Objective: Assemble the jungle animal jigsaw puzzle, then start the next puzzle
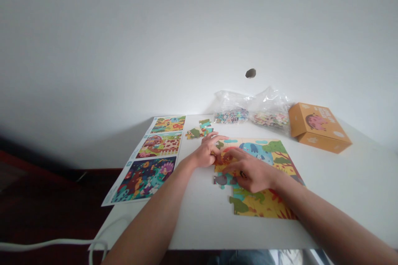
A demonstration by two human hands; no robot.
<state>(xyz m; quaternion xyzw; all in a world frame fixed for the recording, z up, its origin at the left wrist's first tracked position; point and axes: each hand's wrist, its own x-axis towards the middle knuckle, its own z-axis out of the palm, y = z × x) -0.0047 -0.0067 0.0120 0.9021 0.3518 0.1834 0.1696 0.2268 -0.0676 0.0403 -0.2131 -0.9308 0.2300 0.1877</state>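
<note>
A mostly assembled jigsaw puzzle (258, 205) with a blue elephant and other animals lies flat on the white table, its left side uneven. At its upper left edge, my left hand (207, 152) is closed, with its fingertips on a puzzle piece. My right hand (251, 169) reaches over the puzzle from the right. Its fingers are bent together and press on the same spot; they partly hide the piece. A grey-and-teal puzzle piece (220, 179) sticks out at the left side below the fingers. Several loose puzzle pieces (194, 133) lie beyond my left hand.
A sheet with three printed pictures (132, 165) lies along the table's left side, overhanging the edge. Clear plastic bags of pieces (270, 109) rest against the wall, beside an orange box (321, 126). A white cable (59, 242) hangs at the lower left.
</note>
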